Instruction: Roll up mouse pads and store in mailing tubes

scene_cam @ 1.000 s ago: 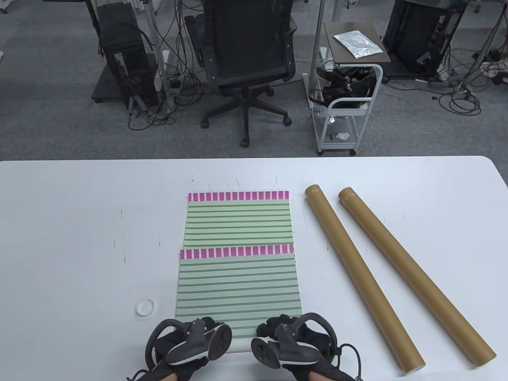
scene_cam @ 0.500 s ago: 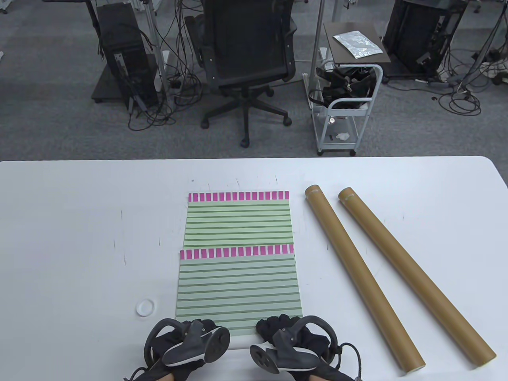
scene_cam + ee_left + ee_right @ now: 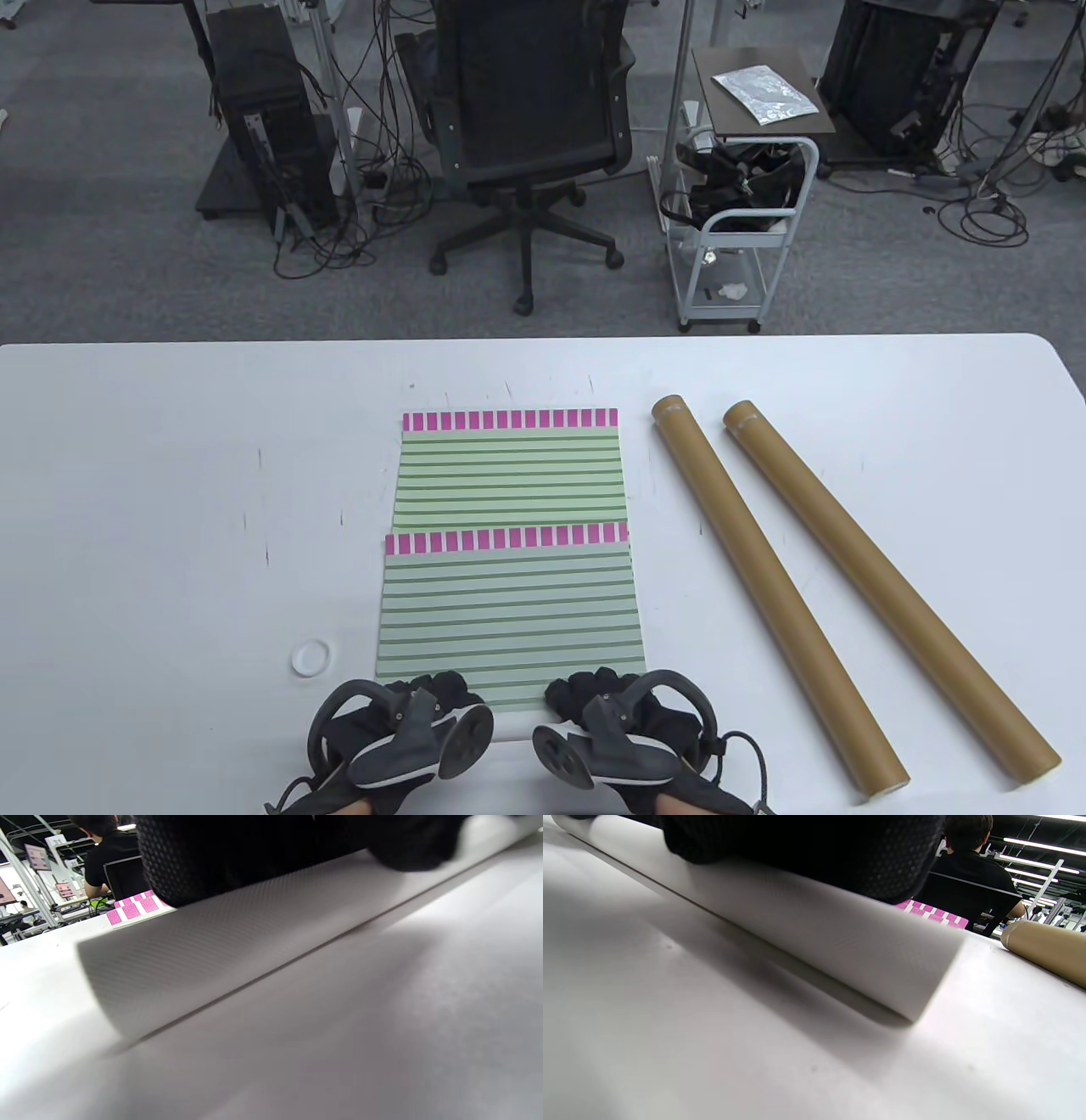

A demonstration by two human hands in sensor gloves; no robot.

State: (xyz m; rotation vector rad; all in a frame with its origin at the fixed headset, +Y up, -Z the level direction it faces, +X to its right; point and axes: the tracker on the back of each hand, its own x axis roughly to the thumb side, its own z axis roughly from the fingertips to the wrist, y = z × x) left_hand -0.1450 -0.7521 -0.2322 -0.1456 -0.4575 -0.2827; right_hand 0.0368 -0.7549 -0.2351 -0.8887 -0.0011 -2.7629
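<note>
Two green-striped mouse pads with pink-checked far edges lie on the white table (image 3: 127, 475). The far pad (image 3: 511, 467) lies flat. The near pad (image 3: 509, 611) overlaps it, and its near edge is curled over into a low roll with the pale underside showing (image 3: 237, 938) (image 3: 823, 929). My left hand (image 3: 424, 692) and right hand (image 3: 594, 688) press on top of this roll, side by side, fingers curled over it. Two brown mailing tubes (image 3: 768, 586) (image 3: 882, 586) lie diagonally to the right.
A small white tube cap (image 3: 310, 657) lies left of the near pad. One tube's near end shows in the right wrist view (image 3: 1048, 950). Beyond the table's far edge are an office chair (image 3: 526, 110) and a small cart (image 3: 738, 187).
Both hands have pushed slightly away from me, rolling the near pad's edge a little farther; fewer stripes show in front of the fingers.
</note>
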